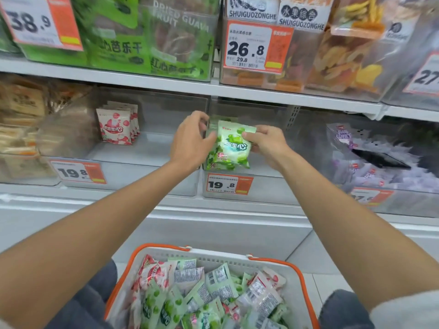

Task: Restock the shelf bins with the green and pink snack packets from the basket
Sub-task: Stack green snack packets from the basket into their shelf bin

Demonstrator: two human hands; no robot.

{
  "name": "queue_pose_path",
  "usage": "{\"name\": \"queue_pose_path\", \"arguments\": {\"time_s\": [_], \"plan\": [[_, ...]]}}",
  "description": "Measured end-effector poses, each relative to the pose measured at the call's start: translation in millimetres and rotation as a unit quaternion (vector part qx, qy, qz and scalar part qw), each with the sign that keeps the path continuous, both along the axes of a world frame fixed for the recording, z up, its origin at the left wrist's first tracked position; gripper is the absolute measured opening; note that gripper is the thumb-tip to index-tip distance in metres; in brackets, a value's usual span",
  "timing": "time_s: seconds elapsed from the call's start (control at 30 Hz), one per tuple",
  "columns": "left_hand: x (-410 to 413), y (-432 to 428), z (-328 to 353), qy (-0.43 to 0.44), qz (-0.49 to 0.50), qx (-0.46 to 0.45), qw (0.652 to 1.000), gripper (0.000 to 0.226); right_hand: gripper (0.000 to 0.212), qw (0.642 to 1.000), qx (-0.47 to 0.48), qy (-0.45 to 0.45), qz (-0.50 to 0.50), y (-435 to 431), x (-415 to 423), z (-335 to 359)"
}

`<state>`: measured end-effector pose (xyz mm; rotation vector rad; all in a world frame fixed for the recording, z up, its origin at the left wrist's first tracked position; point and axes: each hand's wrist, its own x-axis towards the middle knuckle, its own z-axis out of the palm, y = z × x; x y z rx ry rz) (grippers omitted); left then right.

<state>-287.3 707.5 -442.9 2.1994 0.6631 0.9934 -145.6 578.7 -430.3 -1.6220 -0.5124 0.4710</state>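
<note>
Both hands up at the middle shelf, at the clear bin (268,189) with the 19.8 price tag (229,184).

Right grip (266,143): thumb and fingers pinched on the top right corner of a green packet (234,148). Packet is upright, printed face to the camera, tilted slightly, at the bin's front left.

Left grip (190,141): back of hand to the camera, thumb against the packet's left edge, fingers curled over behind it. Looks closed on the same packet. How many packets it has cannot be made out; more green ones (224,119) stand just behind in the bin.

Bin to the left (142,179): small upright row of pink packets (116,125) at its back left, own 19.8 tag (79,172) on the front. Bin to the right holds purple packets (356,148), blurred.

Upper shelf: green dried guava bags (147,46) left, mixed dried fruit bags (337,65) right, tags 38.9 (33,22) and 26.8 (247,49).

Basket (213,254) low in view, between the forearms, white with orange handles. It holds a loose jumble of green packets (166,307) and pink packets (152,271), some face down with barcodes showing.
</note>
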Motion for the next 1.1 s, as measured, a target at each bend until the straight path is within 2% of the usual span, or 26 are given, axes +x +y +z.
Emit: {"name": "queue_pose_path", "arguments": {"time_s": [0.07,0.13,0.3,0.4,0.43,0.5,0.6,0.67,0.77,0.9,0.97,1.1], "plan": [[-2,9,-13,-0.012,0.014,-0.035,0.999,0.025,0.025,1.0,-0.014,0.006,-0.011,15,7,-12],[-5,14,-24,-0.01,0.005,-0.061,0.998,0.025,0.028,0.997,-0.075,-0.015,-0.001,26,11,-27],[-7,15,-30,-0.032,-0.023,-0.076,0.996,0.021,0.041,0.969,-0.202,-0.143,-0.016,32,22,-52],[-9,15,-31,-0.033,-0.031,-0.088,0.995,0.019,0.072,0.966,-0.242,-0.09,-0.017,28,20,-47],[-9,15,-31,-0.034,-0.032,-0.09,0.995,0.019,0.074,0.961,-0.269,-0.068,-0.006,28,19,-47],[-10,16,-32,-0.035,-0.033,-0.094,0.994,0.02,0.062,0.95,-0.311,-0.031,0.017,29,18,-50],[-11,14,-30,-0.024,-0.03,-0.095,0.995,0.021,0.049,0.956,-0.292,0.004,0.029,41,17,-55],[-12,13,-29,-0.019,-0.028,-0.093,0.995,0.02,0.042,0.955,-0.294,-0.007,0.047,49,11,-53],[-13,11,-27,-0.013,-0.026,-0.085,0.996,0.018,0.05,0.941,-0.33,-0.069,0.024,57,8,-55],[-15,11,-28,-0.002,-0.032,-0.076,0.997,0.016,0.06,0.94,-0.334,-0.047,0.051,55,11,-58],[-15,11,-28,-0.002,-0.032,-0.078,0.996,0.015,0.057,0.923,-0.372,-0.053,0.083,52,7,-56],[-14,10,-28,-0.008,-0.032,-0.089,0.996,0.012,0.065,0.916,-0.386,-0.089,0.058,54,8,-59]]}}
